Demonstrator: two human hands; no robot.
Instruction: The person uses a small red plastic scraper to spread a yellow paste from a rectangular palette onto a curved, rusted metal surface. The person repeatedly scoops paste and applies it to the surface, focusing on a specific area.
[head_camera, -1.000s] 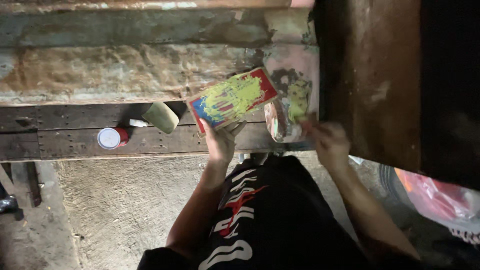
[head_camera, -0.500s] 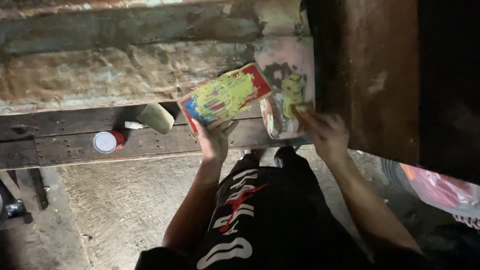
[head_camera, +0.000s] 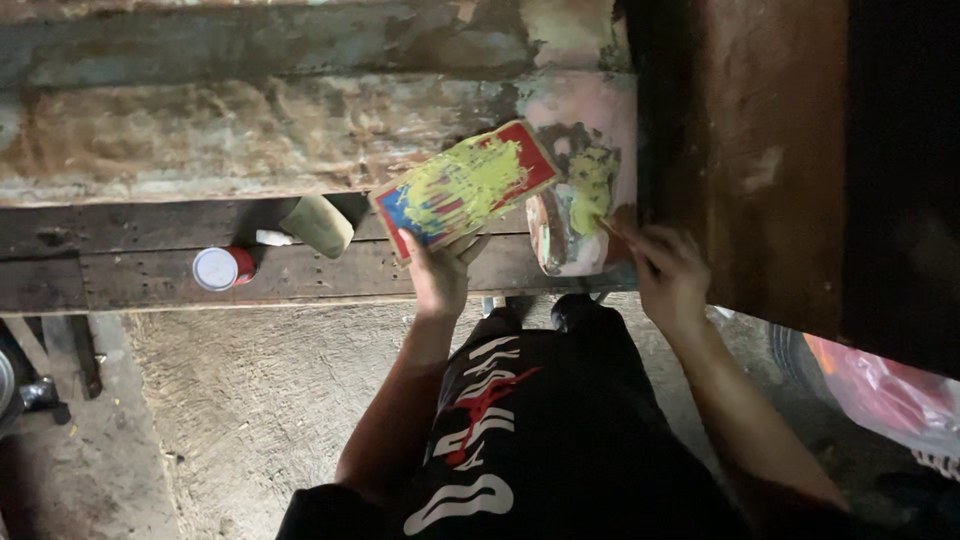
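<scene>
My left hand (head_camera: 440, 272) holds up a flat rectangular card (head_camera: 463, 187) with a red and blue border, its face smeared with yellowish paste. My right hand (head_camera: 668, 270) grips a thin stick-like tool (head_camera: 606, 226), its tip against a worn pale patch (head_camera: 590, 180) on the old wooden structure, where yellow paste is spread. Both hands reach out over my lap in dark printed shorts (head_camera: 520, 420).
A weathered wooden beam (head_camera: 230, 130) runs across the top, with a dark plank (head_camera: 150, 275) below it. On the plank lie a small can with a white lid (head_camera: 220, 268) and a pale green tube-like item (head_camera: 318, 226). A dark wooden post (head_camera: 750, 150) stands at right. Concrete floor (head_camera: 230, 400) below.
The view has shifted slightly. My right hand has moved a little toward the yellow patch with the tool; the left hand keeps the card raised.
</scene>
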